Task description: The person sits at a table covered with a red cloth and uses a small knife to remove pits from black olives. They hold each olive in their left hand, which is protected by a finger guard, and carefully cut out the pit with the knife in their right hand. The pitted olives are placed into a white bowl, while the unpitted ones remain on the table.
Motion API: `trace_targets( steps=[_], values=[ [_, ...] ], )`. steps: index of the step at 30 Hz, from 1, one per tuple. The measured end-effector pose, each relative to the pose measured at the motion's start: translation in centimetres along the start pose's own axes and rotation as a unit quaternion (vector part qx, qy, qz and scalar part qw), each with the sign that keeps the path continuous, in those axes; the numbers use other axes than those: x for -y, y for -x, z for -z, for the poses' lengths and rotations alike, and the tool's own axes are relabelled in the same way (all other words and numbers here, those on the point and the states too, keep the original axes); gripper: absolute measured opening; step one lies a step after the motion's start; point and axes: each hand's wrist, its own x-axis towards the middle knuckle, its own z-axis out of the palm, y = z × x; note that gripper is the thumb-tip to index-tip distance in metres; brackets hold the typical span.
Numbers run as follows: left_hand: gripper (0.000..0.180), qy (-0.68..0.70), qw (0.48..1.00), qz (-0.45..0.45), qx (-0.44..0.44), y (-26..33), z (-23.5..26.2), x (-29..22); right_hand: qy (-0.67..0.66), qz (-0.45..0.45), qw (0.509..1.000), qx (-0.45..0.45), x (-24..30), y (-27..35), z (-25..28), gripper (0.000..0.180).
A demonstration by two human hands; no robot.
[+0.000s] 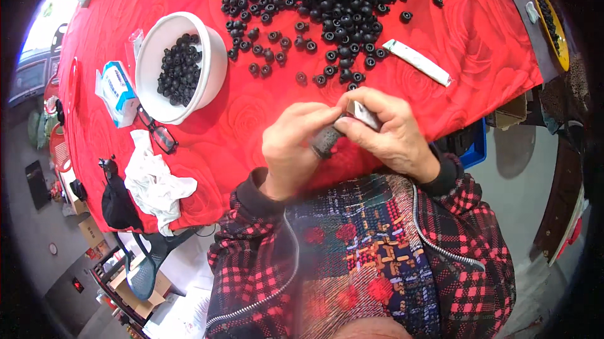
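I saw the left hand (290,144) and right hand (384,128) both pinching a dark stacked cylinder (326,141), probably for alignment, at 6 o'clock from the loose black rings (327,5).

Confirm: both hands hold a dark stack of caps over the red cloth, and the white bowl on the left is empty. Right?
Not quite. The head view shows the white bowl is not empty: it holds a heap of black caps. The rest stands: the left hand and right hand hold a dark stack of caps over the red cloth.
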Motion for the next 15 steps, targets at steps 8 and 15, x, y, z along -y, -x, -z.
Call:
trace_targets(
  steps=[8,15],
  values=[
    [0.022,0.518,0.761,0.383,0.081,0.5,1.2,0.0,0.155,0.243,0.955,0.072,0.7,-0.8,1.5,0.017],
    [0.019,0.519,0.714,0.422,0.204,0.2,2.1,0.3,0.161,0.275,0.929,0.186,1.1,-1.1,2.3,0.026]
  ],
)
